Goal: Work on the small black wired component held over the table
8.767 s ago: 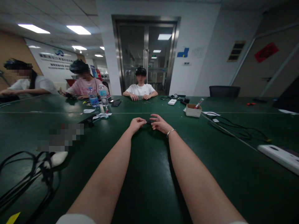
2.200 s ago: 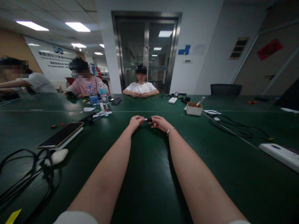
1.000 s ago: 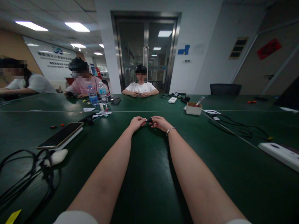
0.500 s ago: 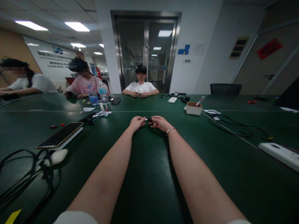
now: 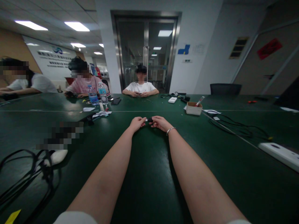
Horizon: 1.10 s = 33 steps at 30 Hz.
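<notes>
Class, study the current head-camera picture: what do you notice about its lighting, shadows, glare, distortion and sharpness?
Head view: dim room, bright ceiling lights; head view: pale glare on the green table, dark shadow along the inner side of the right forearm; head view: leaning door at right, probably wide-angle distortion; head view: small black item between left hand and right hand, details unclear.

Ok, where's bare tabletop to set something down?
Bare: between the forearms, nearer than the left hand and right hand; also between the right forearm and white power strip. Crowded: left, with looped black cables, and around the bottles.
</notes>
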Each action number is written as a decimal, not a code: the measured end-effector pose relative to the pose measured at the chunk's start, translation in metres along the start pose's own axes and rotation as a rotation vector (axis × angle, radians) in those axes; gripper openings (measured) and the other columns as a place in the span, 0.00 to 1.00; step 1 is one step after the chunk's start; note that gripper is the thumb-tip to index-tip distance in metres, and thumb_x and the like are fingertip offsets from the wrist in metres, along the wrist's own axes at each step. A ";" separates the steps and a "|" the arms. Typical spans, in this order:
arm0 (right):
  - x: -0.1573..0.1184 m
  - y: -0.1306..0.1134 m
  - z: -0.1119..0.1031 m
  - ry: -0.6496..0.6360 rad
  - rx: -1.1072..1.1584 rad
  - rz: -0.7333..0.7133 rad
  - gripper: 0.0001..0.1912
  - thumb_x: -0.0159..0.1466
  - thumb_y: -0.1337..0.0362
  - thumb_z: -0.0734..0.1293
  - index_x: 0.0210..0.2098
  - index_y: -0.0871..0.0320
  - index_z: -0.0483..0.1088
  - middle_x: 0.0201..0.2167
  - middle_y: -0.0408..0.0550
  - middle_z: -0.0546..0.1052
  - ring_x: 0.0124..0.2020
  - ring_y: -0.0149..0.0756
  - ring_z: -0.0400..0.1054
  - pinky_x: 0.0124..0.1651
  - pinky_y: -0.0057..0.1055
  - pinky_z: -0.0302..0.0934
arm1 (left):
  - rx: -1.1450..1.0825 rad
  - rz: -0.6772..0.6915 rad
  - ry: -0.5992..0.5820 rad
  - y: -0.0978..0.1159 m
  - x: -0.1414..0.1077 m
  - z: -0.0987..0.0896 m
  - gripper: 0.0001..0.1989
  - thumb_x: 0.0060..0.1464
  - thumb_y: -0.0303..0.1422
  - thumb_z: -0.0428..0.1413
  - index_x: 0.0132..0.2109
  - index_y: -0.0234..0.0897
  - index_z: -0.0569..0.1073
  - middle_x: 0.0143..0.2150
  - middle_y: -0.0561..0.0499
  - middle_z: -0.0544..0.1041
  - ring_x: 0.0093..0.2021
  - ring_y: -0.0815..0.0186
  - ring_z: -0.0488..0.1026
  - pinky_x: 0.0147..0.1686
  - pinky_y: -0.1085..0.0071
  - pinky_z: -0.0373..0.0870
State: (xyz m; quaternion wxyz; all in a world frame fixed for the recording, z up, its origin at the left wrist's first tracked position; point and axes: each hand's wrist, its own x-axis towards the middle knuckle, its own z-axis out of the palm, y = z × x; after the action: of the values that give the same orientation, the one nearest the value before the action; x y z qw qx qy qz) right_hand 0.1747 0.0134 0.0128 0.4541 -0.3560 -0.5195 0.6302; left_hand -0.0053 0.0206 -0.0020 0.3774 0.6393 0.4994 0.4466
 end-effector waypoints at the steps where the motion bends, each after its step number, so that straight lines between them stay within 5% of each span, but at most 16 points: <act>1: 0.000 0.000 0.000 -0.002 0.000 0.000 0.02 0.65 0.73 0.60 0.37 0.63 0.64 0.20 0.46 0.75 0.14 0.23 0.63 0.30 0.28 0.70 | 0.012 -0.003 0.003 0.001 0.000 0.000 0.16 0.53 0.43 0.54 0.28 0.33 0.69 0.21 0.53 0.71 0.20 0.73 0.65 0.23 0.76 0.60; 23: 0.000 0.000 -0.002 -0.049 -0.010 -0.018 0.05 0.64 0.75 0.61 0.39 0.64 0.65 0.23 0.49 0.76 0.16 0.22 0.65 0.30 0.26 0.70 | 0.162 0.017 -0.003 -0.004 0.003 -0.002 0.22 0.54 0.48 0.48 0.28 0.33 0.71 0.20 0.52 0.70 0.19 0.71 0.64 0.22 0.74 0.58; 33: 0.000 -0.001 0.000 0.001 -0.028 -0.003 0.04 0.66 0.71 0.60 0.33 0.63 0.64 0.19 0.47 0.75 0.14 0.22 0.62 0.27 0.24 0.69 | 0.063 0.002 -0.014 0.002 -0.002 -0.001 0.19 0.54 0.46 0.50 0.29 0.33 0.70 0.21 0.53 0.69 0.20 0.73 0.64 0.21 0.76 0.58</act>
State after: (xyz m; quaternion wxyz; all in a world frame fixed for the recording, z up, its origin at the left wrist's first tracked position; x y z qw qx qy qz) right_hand 0.1750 0.0134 0.0135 0.4502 -0.3617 -0.5288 0.6220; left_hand -0.0064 0.0187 -0.0004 0.3601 0.6542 0.5102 0.4266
